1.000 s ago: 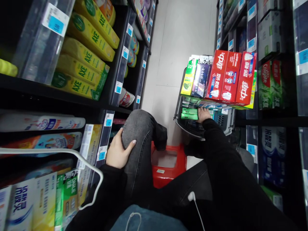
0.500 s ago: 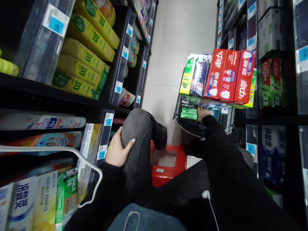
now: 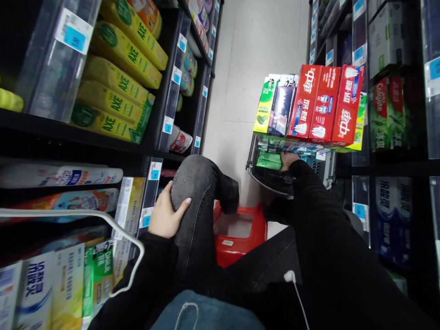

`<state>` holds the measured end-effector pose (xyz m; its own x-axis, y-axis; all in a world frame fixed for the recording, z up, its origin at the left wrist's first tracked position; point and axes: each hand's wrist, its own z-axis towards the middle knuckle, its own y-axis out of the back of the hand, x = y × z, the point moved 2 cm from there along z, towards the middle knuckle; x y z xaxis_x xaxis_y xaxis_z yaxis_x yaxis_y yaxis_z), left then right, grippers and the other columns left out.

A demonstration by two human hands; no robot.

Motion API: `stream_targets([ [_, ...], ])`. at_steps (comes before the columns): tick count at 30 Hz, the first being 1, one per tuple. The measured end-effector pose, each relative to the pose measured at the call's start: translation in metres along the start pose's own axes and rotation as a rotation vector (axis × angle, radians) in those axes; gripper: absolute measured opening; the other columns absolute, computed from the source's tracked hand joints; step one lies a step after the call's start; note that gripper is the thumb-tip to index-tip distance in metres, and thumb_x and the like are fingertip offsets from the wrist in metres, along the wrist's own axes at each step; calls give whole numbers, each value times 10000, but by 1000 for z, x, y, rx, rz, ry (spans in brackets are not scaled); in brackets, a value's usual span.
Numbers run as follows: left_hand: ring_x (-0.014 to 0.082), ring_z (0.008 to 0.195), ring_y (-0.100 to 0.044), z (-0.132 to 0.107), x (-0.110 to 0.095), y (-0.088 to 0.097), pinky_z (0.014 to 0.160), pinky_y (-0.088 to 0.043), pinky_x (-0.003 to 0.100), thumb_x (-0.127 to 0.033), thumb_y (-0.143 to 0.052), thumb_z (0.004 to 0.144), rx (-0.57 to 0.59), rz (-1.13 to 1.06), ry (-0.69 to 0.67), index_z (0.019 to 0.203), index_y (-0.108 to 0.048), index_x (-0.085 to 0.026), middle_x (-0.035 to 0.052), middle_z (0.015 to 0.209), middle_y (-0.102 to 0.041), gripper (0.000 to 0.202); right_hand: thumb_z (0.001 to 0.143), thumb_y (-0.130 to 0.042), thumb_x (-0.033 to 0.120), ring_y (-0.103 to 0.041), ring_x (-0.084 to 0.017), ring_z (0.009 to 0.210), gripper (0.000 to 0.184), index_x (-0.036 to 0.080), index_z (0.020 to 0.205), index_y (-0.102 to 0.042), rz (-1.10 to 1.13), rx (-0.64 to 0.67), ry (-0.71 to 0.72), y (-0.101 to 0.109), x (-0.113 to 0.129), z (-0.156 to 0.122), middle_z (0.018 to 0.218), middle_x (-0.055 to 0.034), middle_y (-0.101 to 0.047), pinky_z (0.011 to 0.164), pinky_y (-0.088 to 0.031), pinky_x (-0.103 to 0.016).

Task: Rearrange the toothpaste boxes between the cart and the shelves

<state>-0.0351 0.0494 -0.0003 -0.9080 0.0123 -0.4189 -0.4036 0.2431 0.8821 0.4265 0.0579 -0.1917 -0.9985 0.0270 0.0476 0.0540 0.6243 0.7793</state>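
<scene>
My left hand (image 3: 166,213) lies on my bent left knee, thumb apart from the fingers, holding nothing. My right hand (image 3: 289,161) reaches down into a dark basket (image 3: 271,185) on the floor. Its fingers curl at the end of the green boxes (image 3: 269,160) inside, closed against them; the fingertips are partly hidden. Stacked over the basket's far part are red toothpaste boxes (image 3: 321,105), a dark purple box (image 3: 281,112) and a green-yellow Darlie box (image 3: 264,105).
A red plastic stool (image 3: 240,243) stands between my legs. Shelves flank the aisle: yellow AXE boxes (image 3: 120,87) on the left, Colgate boxes (image 3: 388,114) on the right. More toothpaste boxes (image 3: 67,279) stand at lower left, near a white curved bar (image 3: 113,220).
The view has shifted very slightly. My left hand stays on the knee and my right hand remains at the green boxes in the basket.
</scene>
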Motion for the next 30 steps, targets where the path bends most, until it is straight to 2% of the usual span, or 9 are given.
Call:
stream_targets([
  [5, 333, 1368, -435, 1, -3, 2, 1161, -353, 498, -624, -496, 787, 27, -5, 9, 1443, -368, -94, 196, 1467, -448, 853, 598, -811, 487, -634, -357, 1049, 905, 33, 1295, -455, 13, -21, -20, -5, 1, -6, 1151, -261, -631, 864, -495, -394],
  [8, 338, 1372, -428, 1, -7, 4, 1168, -343, 497, -631, -485, 778, 46, -9, 22, 1444, -360, -60, 212, 1472, -437, 887, 625, -781, 485, -567, -361, 1155, 919, 38, 1340, -418, 10, -100, -28, -8, 3, -12, 1298, -279, -540, 945, -451, -413],
  [11, 340, 1375, -423, 0, -10, 4, 1173, -336, 491, -632, -484, 771, 52, -12, 30, 1446, -357, -34, 221, 1477, -428, 911, 637, -764, 468, -515, -367, 1202, 957, 39, 1398, -371, 7, -163, -6, -10, 6, -17, 1358, -273, -488, 995, -403, -443],
  [18, 335, 1342, -463, -1, -6, 3, 1142, -375, 490, -620, -506, 780, 19, -8, 32, 1440, -387, -97, 189, 1456, -465, 850, 666, -728, 456, -456, -378, 1231, 947, 50, 1431, -346, 22, -163, -7, -10, 7, -17, 1399, -268, -451, 1021, -356, -496],
  [22, 337, 1342, -462, -1, -5, 2, 1137, -381, 488, -622, -502, 787, 20, 1, 28, 1443, -382, -92, 196, 1451, -465, 851, 703, -712, 459, -405, -384, 1293, 999, 49, 1490, -253, 25, -138, -19, -9, 10, -22, 1466, -274, -381, 1072, -312, -514],
  [24, 340, 1338, -464, 0, -4, 2, 1128, -388, 495, -623, -505, 791, 18, 0, 21, 1445, -380, -101, 196, 1445, -471, 845, 715, -717, 437, -383, -378, 1328, 1031, 49, 1515, -196, 18, -126, -48, -2, 16, -27, 1491, -279, -345, 1107, -274, -531],
  [26, 345, 1333, -466, 1, -3, 1, 1120, -394, 500, -631, -501, 794, 21, -1, 16, 1446, -379, -107, 197, 1438, -476, 845, 734, -714, 407, -371, -376, 1349, 986, 49, 1511, -222, 3, -124, -95, 14, 29, -35, 1498, -285, -333, 1119, -260, -546],
  [28, 352, 1332, -465, 2, -1, 0, 1115, -397, 507, -638, -496, 793, 17, -4, 12, 1447, -378, -108, 201, 1433, -478, 851, 786, -674, 386, -398, -384, 1333, 809, 45, 1450, -362, 16, -96, -156, 37, 46, -48, 1463, -296, -379, 1080, -322, -538],
  [30, 361, 1331, -462, 2, 0, -2, 1109, -396, 517, -645, -491, 789, 7, -4, 19, 1453, -375, -110, 202, 1427, -483, 860, 827, -639, 421, -518, -364, 1215, 581, 73, 1285, -560, 59, -5, -169, 63, 68, -70, 1322, -271, -531, 967, -438, -458],
])
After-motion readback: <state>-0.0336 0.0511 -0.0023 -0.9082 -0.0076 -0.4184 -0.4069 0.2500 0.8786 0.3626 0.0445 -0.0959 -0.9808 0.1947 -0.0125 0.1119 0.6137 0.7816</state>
